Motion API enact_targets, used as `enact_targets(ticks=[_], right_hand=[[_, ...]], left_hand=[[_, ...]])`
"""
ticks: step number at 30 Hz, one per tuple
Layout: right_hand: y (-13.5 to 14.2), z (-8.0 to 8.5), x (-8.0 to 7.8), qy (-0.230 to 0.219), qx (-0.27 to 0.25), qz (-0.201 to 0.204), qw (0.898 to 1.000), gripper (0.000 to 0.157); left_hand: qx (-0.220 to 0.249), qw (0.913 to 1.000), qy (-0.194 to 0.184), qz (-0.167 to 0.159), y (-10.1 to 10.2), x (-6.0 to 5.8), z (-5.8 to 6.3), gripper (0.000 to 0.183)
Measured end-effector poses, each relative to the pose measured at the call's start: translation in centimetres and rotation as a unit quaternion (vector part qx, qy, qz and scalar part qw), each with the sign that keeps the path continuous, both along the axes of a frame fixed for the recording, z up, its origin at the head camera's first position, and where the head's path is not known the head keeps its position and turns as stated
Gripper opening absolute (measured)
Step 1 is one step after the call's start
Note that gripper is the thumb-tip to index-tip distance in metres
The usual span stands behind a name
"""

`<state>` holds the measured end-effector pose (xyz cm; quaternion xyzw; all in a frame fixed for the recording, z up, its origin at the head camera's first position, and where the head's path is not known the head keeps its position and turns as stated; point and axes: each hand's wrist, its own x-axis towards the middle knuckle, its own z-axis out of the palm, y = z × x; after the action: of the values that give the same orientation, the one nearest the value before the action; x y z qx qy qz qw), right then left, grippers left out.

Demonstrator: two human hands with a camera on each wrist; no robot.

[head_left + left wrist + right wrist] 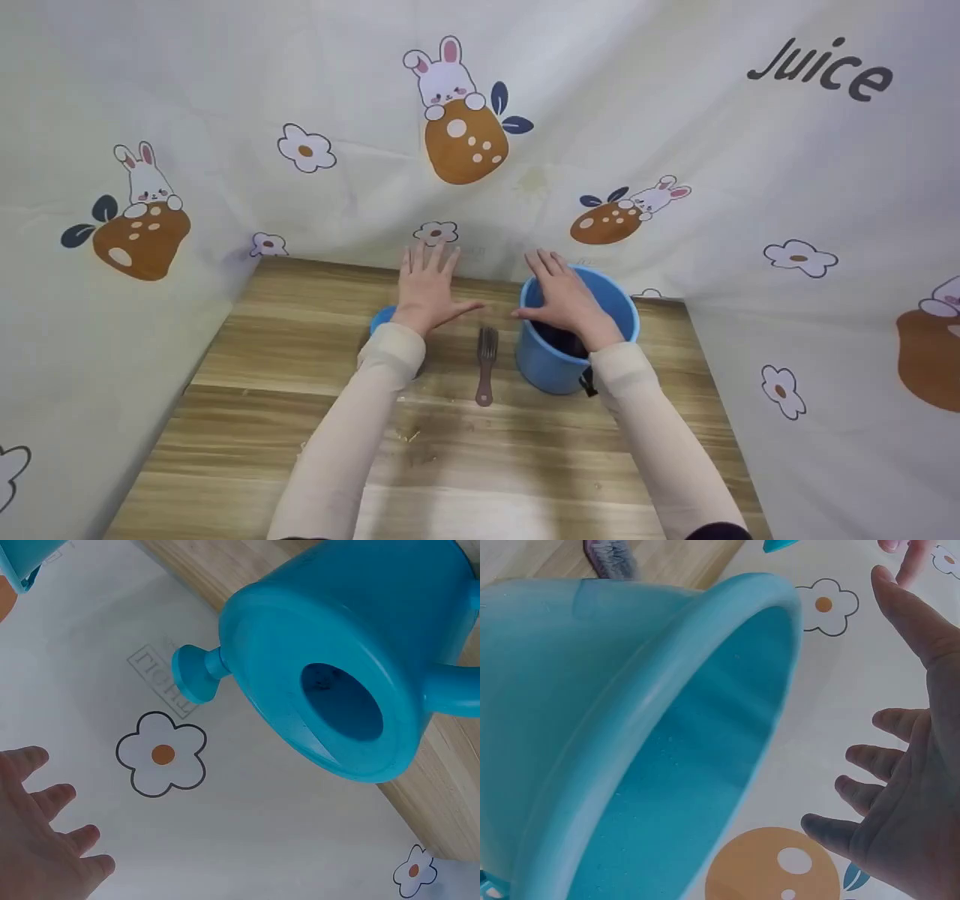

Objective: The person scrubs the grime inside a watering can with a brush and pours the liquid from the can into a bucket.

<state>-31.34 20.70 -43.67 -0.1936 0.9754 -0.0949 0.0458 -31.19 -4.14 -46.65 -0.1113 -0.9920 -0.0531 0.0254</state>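
Blue bucket (pixel 551 367): landmark item, upright on the wooden tabletop (pixel 247 427), mouth upward, drops on its inner wall
Right hand (pixel 566 300): above the bucket's mouth, fingers straight, gripping nothing; the right wrist view shows it clear of the rim
Left hand (pixel 427 296): raised, left of the bucket, fingers spread, gripping nothing, apart from its fellow
Watering can (pixel 300 622): left of the bucket, beyond the brush (pixel 487 360), fill hole showing
Brush: lying flat, just beside the bucket on its left, untouched
Step in hand: judged a reach or a pause, no item held
Next move: would probably call for lowering the hands and curling fingers round a rim or handle
Hidden: most of the watering can in the head view, behind the left forearm; the bucket's floor, too dark to read
Cut off: bucket's far end in the right wrist view
Unclear: black piece (pixel 589 381) at the bucket's near side, half behind the sleeve (pixel 622 369)
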Motion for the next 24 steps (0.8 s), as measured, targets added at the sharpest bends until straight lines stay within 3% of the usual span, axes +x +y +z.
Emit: enact_targets(ticks=[11, 24], right_hand=[[-0.5, 0.0, 0.4, 0.002, -0.019, 0.013, 1.0, 0.093], [-1.2, 0.0, 1.1, 0.015, -0.004, 0.033, 0.999, 0.073]], left_hand=[[0.022, 0.9997, 0.004, 0.001, -0.7, -0.1, 0.1, 0.098], [0.033, 0.9993, 0.019, 0.002, -2.5, 0.3, -0.2, 0.078]])
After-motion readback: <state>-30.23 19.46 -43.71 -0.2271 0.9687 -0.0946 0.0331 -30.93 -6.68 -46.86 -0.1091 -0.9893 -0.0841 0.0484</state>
